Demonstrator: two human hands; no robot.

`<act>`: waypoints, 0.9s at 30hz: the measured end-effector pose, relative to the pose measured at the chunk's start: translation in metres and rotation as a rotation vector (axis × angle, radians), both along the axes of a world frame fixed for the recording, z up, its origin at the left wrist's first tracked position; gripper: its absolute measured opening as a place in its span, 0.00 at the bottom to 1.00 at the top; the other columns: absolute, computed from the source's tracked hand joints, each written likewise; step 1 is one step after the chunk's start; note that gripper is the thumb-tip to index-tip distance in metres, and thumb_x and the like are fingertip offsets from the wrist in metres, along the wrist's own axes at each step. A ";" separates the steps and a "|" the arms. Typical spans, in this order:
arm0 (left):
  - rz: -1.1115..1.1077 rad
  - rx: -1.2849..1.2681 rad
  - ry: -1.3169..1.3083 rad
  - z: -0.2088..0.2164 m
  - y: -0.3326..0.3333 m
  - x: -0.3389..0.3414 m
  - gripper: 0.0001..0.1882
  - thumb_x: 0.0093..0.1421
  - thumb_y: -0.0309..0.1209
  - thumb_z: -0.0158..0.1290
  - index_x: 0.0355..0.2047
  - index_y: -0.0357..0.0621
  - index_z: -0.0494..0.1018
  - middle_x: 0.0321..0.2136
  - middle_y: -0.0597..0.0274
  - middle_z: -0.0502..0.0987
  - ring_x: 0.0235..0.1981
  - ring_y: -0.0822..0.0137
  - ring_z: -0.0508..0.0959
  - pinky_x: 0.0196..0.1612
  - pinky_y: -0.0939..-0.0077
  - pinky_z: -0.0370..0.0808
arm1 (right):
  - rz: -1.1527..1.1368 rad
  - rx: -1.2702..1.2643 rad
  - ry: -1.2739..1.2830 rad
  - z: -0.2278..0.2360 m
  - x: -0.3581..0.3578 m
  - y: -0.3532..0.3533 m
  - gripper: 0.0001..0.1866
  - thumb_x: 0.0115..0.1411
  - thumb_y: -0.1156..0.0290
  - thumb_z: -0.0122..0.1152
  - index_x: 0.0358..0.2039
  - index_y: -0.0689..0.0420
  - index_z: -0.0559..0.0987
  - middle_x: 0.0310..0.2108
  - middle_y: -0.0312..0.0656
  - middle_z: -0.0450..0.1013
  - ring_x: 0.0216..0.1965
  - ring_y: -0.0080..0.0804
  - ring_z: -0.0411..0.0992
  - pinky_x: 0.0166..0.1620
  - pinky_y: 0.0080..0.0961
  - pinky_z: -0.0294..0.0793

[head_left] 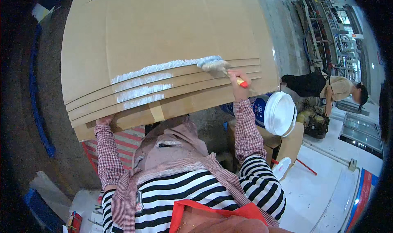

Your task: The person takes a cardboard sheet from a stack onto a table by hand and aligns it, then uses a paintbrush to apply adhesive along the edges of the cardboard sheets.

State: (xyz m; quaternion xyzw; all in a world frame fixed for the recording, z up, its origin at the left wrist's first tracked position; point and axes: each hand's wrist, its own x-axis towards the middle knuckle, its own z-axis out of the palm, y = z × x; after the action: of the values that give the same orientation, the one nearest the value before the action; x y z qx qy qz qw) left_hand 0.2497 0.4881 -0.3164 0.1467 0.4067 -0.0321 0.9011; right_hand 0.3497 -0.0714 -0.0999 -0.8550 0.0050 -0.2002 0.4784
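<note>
Brush: [213, 64] wide, with pale bristles wet with white glue; lies on the top card edge, right of the middle.
Handle: [242, 84] yellow with a red tip, pokes out of the fist.
Right hand: [237, 84] wrapped tight around the brush handle, arm stretched up from below.
Glue: [151, 70] long white streak along the top edge, from the left side up to the brush; three shorter white streaks on the edges below.
Cards: [163, 36] brown cardboard sheets stacked like steps, each edge a bit lower than the last; fills the upper middle of the view.
Tape: [156, 111] tan strip on the lowest sheet, under the streaks.
Left hand: [105, 120] at the lower left corner of the stack, fingers curled on the bottom edge; hard to tell how firm the grip is.
Sleeves: [107, 155] red checked cloth over a black and white striped top.
Bucket: [275, 112] blue with a white lid, just right of the right arm, resting on a brown box [292, 140].
Other person: [327, 89] far right, bent forward in a dark top.
</note>
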 end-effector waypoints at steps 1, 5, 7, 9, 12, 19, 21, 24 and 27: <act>0.024 0.053 0.060 0.005 -0.003 0.003 0.29 0.54 0.53 0.41 0.50 0.48 0.62 0.49 0.55 0.65 0.50 0.50 0.65 0.48 0.42 0.63 | 0.039 0.004 -0.024 -0.002 0.000 -0.002 0.03 0.47 0.81 0.56 0.19 0.63 0.72 0.25 0.45 0.74 0.29 0.27 0.72 0.34 0.22 0.70; -0.024 -0.060 -0.011 0.018 -0.010 0.004 0.29 0.54 0.53 0.41 0.50 0.49 0.62 0.50 0.55 0.65 0.50 0.51 0.65 0.49 0.44 0.63 | -0.026 0.043 -0.070 -0.005 -0.008 -0.004 0.03 0.48 0.78 0.57 0.20 0.63 0.73 0.24 0.43 0.74 0.27 0.26 0.71 0.32 0.21 0.69; -0.218 -0.267 -0.427 0.018 -0.008 0.003 0.28 0.54 0.52 0.42 0.49 0.48 0.63 0.49 0.55 0.65 0.50 0.52 0.65 0.50 0.45 0.63 | -0.002 -0.040 -0.022 0.000 -0.016 -0.001 0.03 0.48 0.78 0.57 0.20 0.63 0.74 0.23 0.42 0.73 0.26 0.26 0.71 0.31 0.21 0.69; 0.045 0.067 0.109 0.012 -0.006 0.003 0.27 0.54 0.50 0.43 0.48 0.47 0.64 0.48 0.56 0.66 0.49 0.52 0.66 0.50 0.47 0.63 | -0.022 -0.109 0.008 0.009 -0.023 0.002 0.03 0.47 0.77 0.57 0.20 0.63 0.74 0.22 0.41 0.73 0.25 0.26 0.70 0.30 0.21 0.68; -0.206 -0.212 -0.481 0.002 -0.002 -0.004 0.25 0.55 0.47 0.44 0.47 0.46 0.64 0.47 0.55 0.67 0.48 0.53 0.67 0.49 0.49 0.65 | 0.016 -0.191 -0.059 0.022 -0.019 0.011 0.03 0.46 0.77 0.57 0.19 0.62 0.75 0.22 0.40 0.73 0.25 0.26 0.70 0.29 0.21 0.68; -0.240 -0.302 -0.524 -0.006 0.001 -0.001 0.24 0.55 0.48 0.43 0.49 0.49 0.64 0.48 0.57 0.67 0.49 0.54 0.66 0.49 0.50 0.66 | 0.036 -0.249 -0.010 0.011 -0.025 0.056 0.03 0.44 0.77 0.58 0.22 0.61 0.75 0.22 0.42 0.72 0.25 0.30 0.71 0.31 0.24 0.68; -0.253 -0.259 -0.545 -0.003 -0.003 -0.001 0.24 0.55 0.48 0.43 0.49 0.49 0.64 0.48 0.56 0.66 0.49 0.54 0.66 0.48 0.50 0.66 | 0.108 -0.254 -0.050 0.016 -0.047 0.056 0.02 0.44 0.77 0.57 0.20 0.61 0.74 0.22 0.43 0.72 0.25 0.31 0.71 0.31 0.23 0.69; -0.293 -0.213 -0.586 0.000 -0.007 0.001 0.25 0.55 0.48 0.43 0.49 0.49 0.63 0.49 0.55 0.66 0.49 0.53 0.66 0.48 0.50 0.67 | 0.193 -0.135 -0.047 0.023 -0.047 0.051 0.02 0.44 0.77 0.57 0.19 0.60 0.74 0.21 0.43 0.72 0.24 0.31 0.71 0.30 0.24 0.69; -0.167 -0.173 -0.279 -0.001 -0.005 0.001 0.25 0.55 0.48 0.44 0.49 0.48 0.64 0.48 0.54 0.66 0.49 0.53 0.66 0.47 0.50 0.67 | -0.093 -0.054 0.000 0.021 -0.024 0.055 0.02 0.43 0.77 0.57 0.19 0.60 0.74 0.21 0.42 0.72 0.24 0.31 0.70 0.29 0.23 0.68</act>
State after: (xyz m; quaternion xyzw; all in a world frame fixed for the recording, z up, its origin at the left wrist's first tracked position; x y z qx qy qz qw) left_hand 0.2504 0.4830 -0.3175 0.1046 0.2600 -0.1209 0.9523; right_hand 0.3255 -0.0161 -0.0788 -0.8663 0.0394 -0.2224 0.4455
